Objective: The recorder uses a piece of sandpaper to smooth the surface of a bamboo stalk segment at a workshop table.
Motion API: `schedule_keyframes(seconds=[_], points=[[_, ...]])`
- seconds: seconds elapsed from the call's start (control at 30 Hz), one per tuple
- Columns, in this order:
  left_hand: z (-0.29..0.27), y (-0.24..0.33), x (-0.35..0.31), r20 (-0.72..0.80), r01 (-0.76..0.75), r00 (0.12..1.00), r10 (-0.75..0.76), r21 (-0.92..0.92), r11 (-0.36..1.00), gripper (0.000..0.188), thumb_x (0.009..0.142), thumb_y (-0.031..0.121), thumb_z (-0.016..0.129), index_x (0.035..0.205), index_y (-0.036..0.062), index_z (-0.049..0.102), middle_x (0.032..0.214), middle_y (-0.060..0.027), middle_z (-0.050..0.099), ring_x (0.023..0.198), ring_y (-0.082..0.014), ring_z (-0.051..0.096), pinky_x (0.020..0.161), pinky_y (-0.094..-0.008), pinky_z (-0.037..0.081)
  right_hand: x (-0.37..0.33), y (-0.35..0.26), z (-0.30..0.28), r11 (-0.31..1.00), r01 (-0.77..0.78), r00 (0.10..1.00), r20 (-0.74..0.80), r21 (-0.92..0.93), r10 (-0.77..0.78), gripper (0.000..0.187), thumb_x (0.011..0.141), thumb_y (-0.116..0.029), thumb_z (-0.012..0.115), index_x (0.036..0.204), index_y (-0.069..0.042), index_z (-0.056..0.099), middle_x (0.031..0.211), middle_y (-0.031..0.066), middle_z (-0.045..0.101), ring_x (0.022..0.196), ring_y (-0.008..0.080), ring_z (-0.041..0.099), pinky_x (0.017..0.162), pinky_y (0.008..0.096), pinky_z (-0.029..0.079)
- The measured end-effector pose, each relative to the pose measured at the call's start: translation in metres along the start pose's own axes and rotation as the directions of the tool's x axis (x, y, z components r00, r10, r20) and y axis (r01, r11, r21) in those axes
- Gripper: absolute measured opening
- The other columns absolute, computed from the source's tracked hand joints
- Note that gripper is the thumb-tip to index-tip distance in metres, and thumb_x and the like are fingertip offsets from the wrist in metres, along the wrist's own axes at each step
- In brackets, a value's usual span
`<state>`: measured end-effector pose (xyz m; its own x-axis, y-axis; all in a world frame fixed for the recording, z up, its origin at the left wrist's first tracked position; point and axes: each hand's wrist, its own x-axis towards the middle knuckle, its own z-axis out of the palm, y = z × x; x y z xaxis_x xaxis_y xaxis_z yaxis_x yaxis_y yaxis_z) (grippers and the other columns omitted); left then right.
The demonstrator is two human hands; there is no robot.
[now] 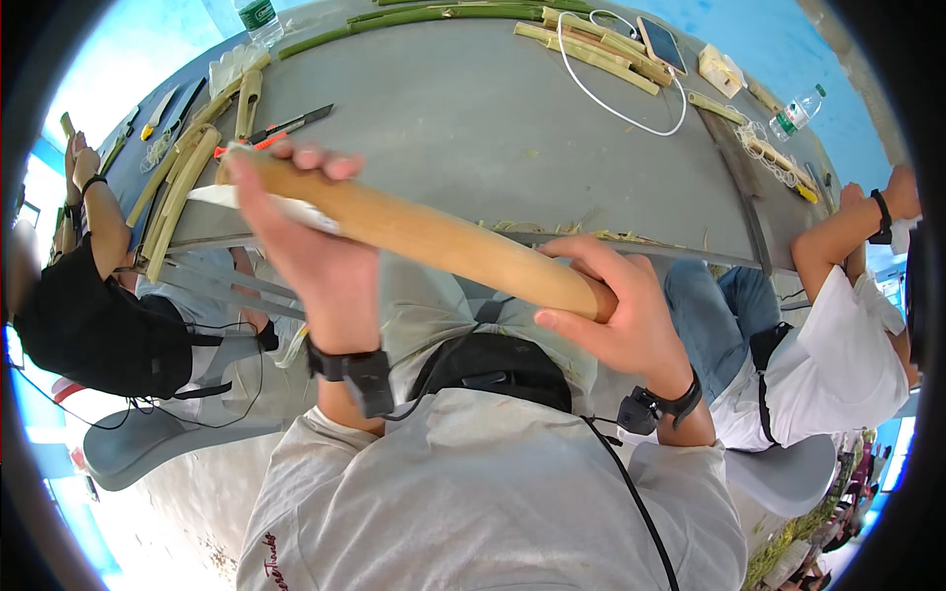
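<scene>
A smooth, tan bamboo tube (448,244) is held aslant in front of me, its left end farther away and higher in the picture. My left hand (320,271) is closed around that end, with a folded white sheet (307,213), perhaps paper or sandpaper, between palm and tube. Around the near right end wrap the fingers of my right hand (631,305), the thumb below it. Just past my left fingertips, a utility knife (286,128) with a black and orange body lies on the grey table (443,108).
Split bamboo pieces (187,177) lie at the table's left, with more bamboo strips (591,59), a phone (660,44) and a white cable at the back right. Water bottles (796,111) stand at the edges. One person (108,305) sits left, another (808,364) right.
</scene>
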<state>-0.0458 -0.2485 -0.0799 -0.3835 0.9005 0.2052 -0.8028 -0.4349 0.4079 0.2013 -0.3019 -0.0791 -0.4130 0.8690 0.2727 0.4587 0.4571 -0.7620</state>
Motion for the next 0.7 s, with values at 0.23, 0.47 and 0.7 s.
schedule_keyframes(seconds=[0.23, 0.47, 0.7], points=[[0.011, -0.037, -0.037, 0.104, 0.161, 0.980, -0.173, 0.112, 0.981, 0.042, 0.095, 0.051, 0.054, 0.094, 0.0093, 0.049, 0.076, -0.0049, 0.054, 0.069, -0.0207, 0.057, 0.069, -0.0397, 0.050, 0.005, 0.003, 0.013, 0.997, 0.040, 0.998, -0.042, 0.065, -0.037, 0.040, 0.075, -0.023, 0.078, 0.109, -0.008, 0.063, 0.086, 0.0110, 0.068, 0.075, 0.0315, 0.065, 0.066, 0.0322, 0.050], [-0.014, 0.014, 0.013, 0.056, 0.022, 0.998, -0.013, -0.178, 0.984, 0.042, 0.092, 0.050, 0.059, 0.092, 0.0096, 0.048, 0.077, -0.0039, 0.054, 0.069, -0.0200, 0.055, 0.070, -0.0357, 0.048, 0.004, 0.008, 0.006, 0.944, 0.200, 0.967, -0.101, -0.261, -0.232, 0.049, 0.073, -0.025, 0.078, 0.117, -0.012, 0.063, 0.093, 0.0089, 0.069, 0.075, 0.0287, 0.066, 0.065, 0.0340, 0.051], [0.006, -0.029, -0.031, 0.053, 0.105, 0.992, -0.114, 0.141, 0.984, 0.036, 0.096, 0.045, 0.054, 0.092, 0.0096, 0.048, 0.076, -0.0054, 0.054, 0.071, -0.0219, 0.056, 0.073, -0.0380, 0.050, 0.015, 0.000, 0.015, 0.968, 0.171, 0.978, -0.084, -0.182, -0.189, 0.045, 0.075, -0.026, 0.077, 0.115, -0.010, 0.064, 0.093, 0.0105, 0.069, 0.077, 0.0292, 0.066, 0.067, 0.0323, 0.051]])
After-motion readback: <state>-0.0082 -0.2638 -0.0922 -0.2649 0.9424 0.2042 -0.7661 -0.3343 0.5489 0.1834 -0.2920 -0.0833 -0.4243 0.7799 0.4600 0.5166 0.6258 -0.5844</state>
